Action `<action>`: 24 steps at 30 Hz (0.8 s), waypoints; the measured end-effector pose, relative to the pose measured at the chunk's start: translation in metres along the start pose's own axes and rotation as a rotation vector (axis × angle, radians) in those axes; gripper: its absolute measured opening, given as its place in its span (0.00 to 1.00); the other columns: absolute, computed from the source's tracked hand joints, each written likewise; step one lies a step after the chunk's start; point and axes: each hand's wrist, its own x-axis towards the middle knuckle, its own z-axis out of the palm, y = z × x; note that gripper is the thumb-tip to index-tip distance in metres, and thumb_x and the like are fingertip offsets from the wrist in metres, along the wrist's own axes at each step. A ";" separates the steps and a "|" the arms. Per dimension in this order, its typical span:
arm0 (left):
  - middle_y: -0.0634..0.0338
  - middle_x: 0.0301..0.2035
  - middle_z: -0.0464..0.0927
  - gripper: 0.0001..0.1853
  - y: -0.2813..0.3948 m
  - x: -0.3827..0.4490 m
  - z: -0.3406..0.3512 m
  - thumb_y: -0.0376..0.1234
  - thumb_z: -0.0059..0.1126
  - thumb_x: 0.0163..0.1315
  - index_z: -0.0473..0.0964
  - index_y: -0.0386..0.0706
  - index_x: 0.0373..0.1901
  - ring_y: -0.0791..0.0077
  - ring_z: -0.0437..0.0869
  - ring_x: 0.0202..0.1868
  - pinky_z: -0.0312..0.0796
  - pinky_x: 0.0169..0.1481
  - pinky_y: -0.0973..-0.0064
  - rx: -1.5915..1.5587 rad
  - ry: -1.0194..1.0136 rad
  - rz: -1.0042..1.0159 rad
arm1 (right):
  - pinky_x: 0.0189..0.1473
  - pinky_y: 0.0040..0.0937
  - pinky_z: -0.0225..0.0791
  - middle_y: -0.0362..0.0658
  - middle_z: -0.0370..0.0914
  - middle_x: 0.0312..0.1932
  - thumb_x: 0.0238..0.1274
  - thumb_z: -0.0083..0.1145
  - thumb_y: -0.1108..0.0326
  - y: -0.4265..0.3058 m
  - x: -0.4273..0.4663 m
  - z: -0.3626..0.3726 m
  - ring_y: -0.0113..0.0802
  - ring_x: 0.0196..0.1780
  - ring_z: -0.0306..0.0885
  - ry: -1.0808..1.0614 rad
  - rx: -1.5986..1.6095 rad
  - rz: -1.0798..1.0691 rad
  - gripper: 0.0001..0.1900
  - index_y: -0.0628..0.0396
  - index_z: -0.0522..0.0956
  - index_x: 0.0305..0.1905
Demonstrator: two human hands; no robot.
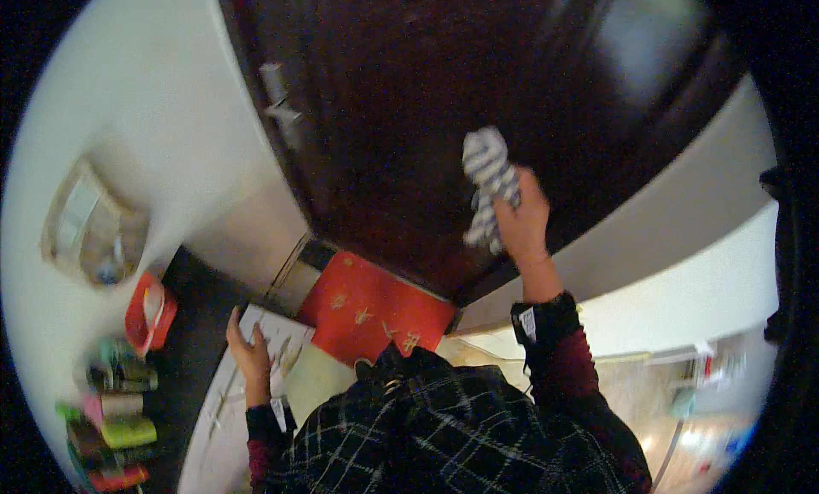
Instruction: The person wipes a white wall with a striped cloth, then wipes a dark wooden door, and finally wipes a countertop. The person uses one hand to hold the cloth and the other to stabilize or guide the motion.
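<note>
My right hand (526, 215) grips a striped white and dark cloth (489, 167), bunched up with its ends hanging past the fingers. Behind it rises a dark brown door (397, 110); whether the cloth touches the panel I cannot tell. A metal door handle (281, 107) sits near the door's left edge. Lower left, my left hand (251, 353) is empty with its fingers apart. It hovers over or beside the white front of a cabinet (221, 401) with a dark top (195, 308); contact is unclear.
A red mat (377, 305) with gold patterns lies on the floor at the door's foot. On the cabinet top stand a red basket (150, 311) and several blurred items, one a yellow-green thing (129, 433). A framed piece (96, 225) is on the left wall.
</note>
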 end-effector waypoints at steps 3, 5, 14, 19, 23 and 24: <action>0.45 0.68 0.74 0.29 0.006 0.034 0.011 0.25 0.61 0.70 0.69 0.37 0.73 0.48 0.75 0.69 0.66 0.74 0.59 -0.090 -0.036 0.129 | 0.51 0.45 0.76 0.56 0.81 0.43 0.57 0.64 0.70 -0.015 0.087 -0.065 0.55 0.46 0.82 0.417 -0.133 -0.101 0.18 0.58 0.77 0.54; 0.45 0.68 0.73 0.29 0.012 0.049 0.026 0.25 0.61 0.70 0.69 0.37 0.73 0.48 0.75 0.69 0.66 0.73 0.59 -0.097 -0.052 0.124 | 0.52 0.46 0.75 0.57 0.82 0.43 0.58 0.65 0.69 -0.017 0.137 -0.115 0.58 0.48 0.82 0.697 -0.328 -0.128 0.18 0.60 0.77 0.52; 0.44 0.64 0.74 0.28 0.054 0.079 0.095 0.22 0.59 0.70 0.70 0.36 0.72 0.51 0.79 0.66 0.69 0.72 0.59 -0.366 -0.208 0.106 | 0.55 0.56 0.74 0.58 0.77 0.49 0.52 0.68 0.71 0.081 0.191 -0.100 0.63 0.54 0.76 0.579 -0.793 -0.108 0.19 0.56 0.76 0.50; 0.44 0.63 0.75 0.28 0.089 0.107 0.085 0.23 0.60 0.68 0.71 0.38 0.71 0.52 0.83 0.59 0.74 0.65 0.59 -0.256 -0.225 0.310 | 0.46 0.54 0.78 0.54 0.76 0.48 0.60 0.58 0.73 0.119 0.081 0.007 0.58 0.51 0.78 0.149 -0.476 -0.149 0.14 0.51 0.80 0.51; 0.44 0.63 0.76 0.27 0.134 0.145 0.081 0.24 0.59 0.69 0.71 0.38 0.70 0.51 0.83 0.60 0.75 0.65 0.60 -0.265 -0.219 0.362 | 0.48 0.54 0.78 0.51 0.77 0.50 0.52 0.63 0.73 0.105 0.084 0.009 0.57 0.53 0.78 0.162 -0.309 -0.154 0.16 0.50 0.81 0.49; 0.44 0.62 0.76 0.26 0.149 0.161 0.080 0.24 0.58 0.70 0.71 0.37 0.70 0.51 0.82 0.61 0.74 0.66 0.60 -0.284 -0.215 0.417 | 0.48 0.53 0.78 0.51 0.77 0.51 0.50 0.64 0.74 0.099 0.103 0.000 0.57 0.54 0.78 0.214 -0.345 -0.155 0.17 0.50 0.80 0.48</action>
